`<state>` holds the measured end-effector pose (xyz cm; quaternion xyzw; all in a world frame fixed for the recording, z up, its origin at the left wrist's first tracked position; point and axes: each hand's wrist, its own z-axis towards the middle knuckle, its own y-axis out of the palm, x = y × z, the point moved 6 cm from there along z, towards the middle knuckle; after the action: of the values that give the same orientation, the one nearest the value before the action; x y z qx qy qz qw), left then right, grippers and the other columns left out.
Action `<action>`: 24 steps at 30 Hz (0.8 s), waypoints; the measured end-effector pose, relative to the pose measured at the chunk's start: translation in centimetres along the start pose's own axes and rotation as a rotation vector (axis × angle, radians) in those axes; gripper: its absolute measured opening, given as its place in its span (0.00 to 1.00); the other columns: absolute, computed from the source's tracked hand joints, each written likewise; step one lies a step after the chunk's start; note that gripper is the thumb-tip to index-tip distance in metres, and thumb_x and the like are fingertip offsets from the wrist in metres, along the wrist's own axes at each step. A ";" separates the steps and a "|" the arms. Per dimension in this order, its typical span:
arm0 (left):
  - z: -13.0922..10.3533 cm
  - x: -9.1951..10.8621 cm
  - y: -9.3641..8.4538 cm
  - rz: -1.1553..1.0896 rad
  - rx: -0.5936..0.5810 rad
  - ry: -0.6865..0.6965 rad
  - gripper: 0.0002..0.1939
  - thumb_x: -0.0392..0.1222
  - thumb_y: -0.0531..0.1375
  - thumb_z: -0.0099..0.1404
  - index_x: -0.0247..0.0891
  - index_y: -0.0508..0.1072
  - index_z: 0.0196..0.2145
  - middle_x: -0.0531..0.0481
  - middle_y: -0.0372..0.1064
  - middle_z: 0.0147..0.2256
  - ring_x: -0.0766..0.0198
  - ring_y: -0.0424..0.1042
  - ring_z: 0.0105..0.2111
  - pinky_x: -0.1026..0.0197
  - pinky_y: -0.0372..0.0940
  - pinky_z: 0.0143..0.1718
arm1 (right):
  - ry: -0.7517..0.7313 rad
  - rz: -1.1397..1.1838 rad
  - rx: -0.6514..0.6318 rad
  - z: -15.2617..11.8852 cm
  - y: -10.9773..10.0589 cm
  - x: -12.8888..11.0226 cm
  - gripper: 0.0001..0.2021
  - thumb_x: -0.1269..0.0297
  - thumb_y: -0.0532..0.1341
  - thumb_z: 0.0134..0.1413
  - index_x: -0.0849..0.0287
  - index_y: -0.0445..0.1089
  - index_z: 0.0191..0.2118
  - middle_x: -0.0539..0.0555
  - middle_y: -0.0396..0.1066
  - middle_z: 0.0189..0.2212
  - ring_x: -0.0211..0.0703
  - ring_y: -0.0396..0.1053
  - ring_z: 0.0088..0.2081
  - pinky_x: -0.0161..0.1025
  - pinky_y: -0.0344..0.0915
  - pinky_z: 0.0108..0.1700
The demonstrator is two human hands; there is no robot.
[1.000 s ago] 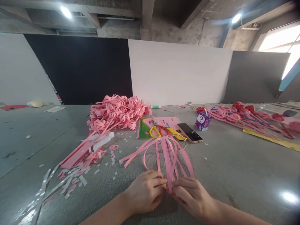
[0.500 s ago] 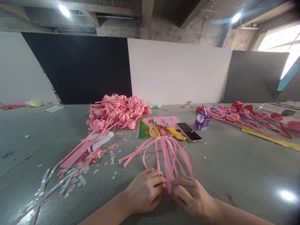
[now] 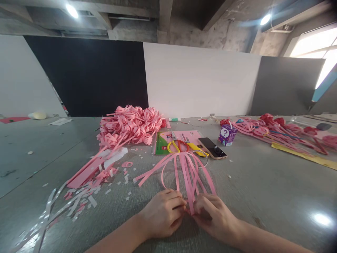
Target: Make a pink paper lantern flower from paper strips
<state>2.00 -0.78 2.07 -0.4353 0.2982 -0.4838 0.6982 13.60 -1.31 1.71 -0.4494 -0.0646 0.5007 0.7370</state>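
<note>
Long pink paper strips (image 3: 187,172) fan out from between my hands over the grey table toward a pair of scissors. My left hand (image 3: 165,212) is closed, its fingertips pinching the strips near their lower end. On the other side of the same bundle, my right hand (image 3: 217,219) is closed on it, thumb and index finger bent together. The very ends of the strips are partly hidden by my fingers. Just beyond the strips, the scissors (image 3: 173,147) with yellow and red handles lie on a pink and green packet (image 3: 162,144).
A heap of pink paper flowers (image 3: 131,126) stands at back left, with paper scraps (image 3: 85,202) in front. A yellow cutter (image 3: 197,150), phone (image 3: 212,148) and purple carton (image 3: 226,136) lie beyond my right hand. More pink strips and red flowers (image 3: 267,118) are at far right.
My right hand has shifted slightly up, and its thumb and index finger are more bent. The front strip end moved slightly. My left hand is nearly still.
</note>
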 end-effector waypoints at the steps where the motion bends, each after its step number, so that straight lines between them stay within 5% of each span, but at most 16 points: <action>1: 0.0 0.0 -0.1 0.003 0.006 -0.001 0.06 0.33 0.53 0.59 0.35 0.69 0.32 0.50 0.69 0.33 0.64 0.65 0.37 0.60 0.61 0.39 | 0.000 -0.001 0.017 0.0 -0.1 0.0 0.07 0.78 0.52 0.47 0.59 0.56 0.27 0.48 0.62 0.20 0.34 0.58 0.22 0.30 0.54 0.24; 10: 0.2 0.1 -0.1 -0.027 -0.036 -0.004 0.05 0.33 0.52 0.58 0.35 0.68 0.31 0.50 0.69 0.35 0.62 0.65 0.37 0.58 0.61 0.39 | -0.166 -0.167 -0.056 -0.5 0.7 -1.0 0.09 0.78 0.49 0.53 0.60 0.58 0.26 0.50 0.63 0.21 0.34 0.58 0.24 0.31 0.54 0.26; 24: 0.0 0.0 0.3 -0.016 -0.038 -0.006 0.05 0.34 0.53 0.58 0.34 0.68 0.30 0.49 0.68 0.33 0.62 0.65 0.36 0.59 0.61 0.37 | -0.113 -0.151 -0.107 0.4 0.8 -1.1 0.10 0.75 0.46 0.55 0.60 0.57 0.25 0.50 0.60 0.20 0.34 0.55 0.22 0.31 0.52 0.24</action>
<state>2.09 -0.70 1.74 -0.4523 0.3016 -0.4823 0.6869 12.30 -1.88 1.80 -0.4530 -0.1663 0.4641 0.7428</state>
